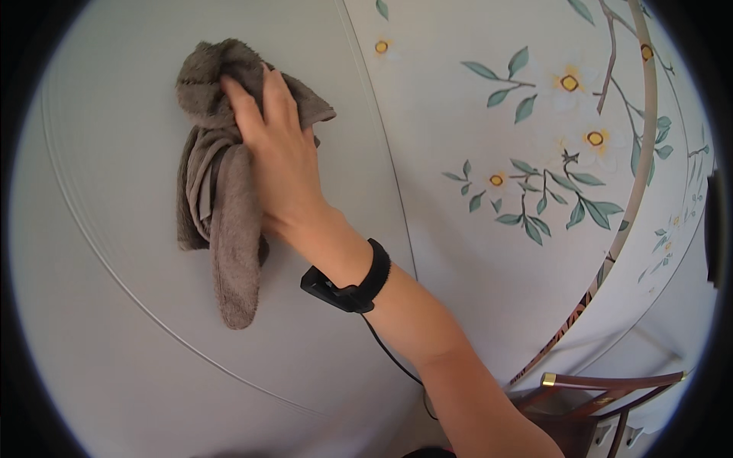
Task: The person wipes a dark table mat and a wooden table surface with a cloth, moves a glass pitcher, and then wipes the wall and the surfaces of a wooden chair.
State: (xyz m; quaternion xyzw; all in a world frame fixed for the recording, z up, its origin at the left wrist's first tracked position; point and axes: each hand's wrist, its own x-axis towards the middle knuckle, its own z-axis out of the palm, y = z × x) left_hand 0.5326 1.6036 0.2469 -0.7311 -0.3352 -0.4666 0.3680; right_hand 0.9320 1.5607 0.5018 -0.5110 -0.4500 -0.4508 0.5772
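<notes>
My right hand (284, 163) presses a crumpled grey-brown plush cloth (236, 246) against a smooth pale grey-white panel (131, 189). The fingers are spread over the upper bunch of the cloth, with some tips sunk into its folds. A folded length of the same cloth hangs down left of my wrist. Around the wrist sits a black strap (380, 273) with a small black device and a thin cable (395, 360). My left hand is out of view.
On the right, past a dark seam, is a white surface painted with flowers and leaves (538, 189). A curved patterned trim strip (646, 126) crosses it. A dark wooden chair (615, 382) with brass-coloured ends stands at the lower right. A curved groove (123, 283) runs along the panel.
</notes>
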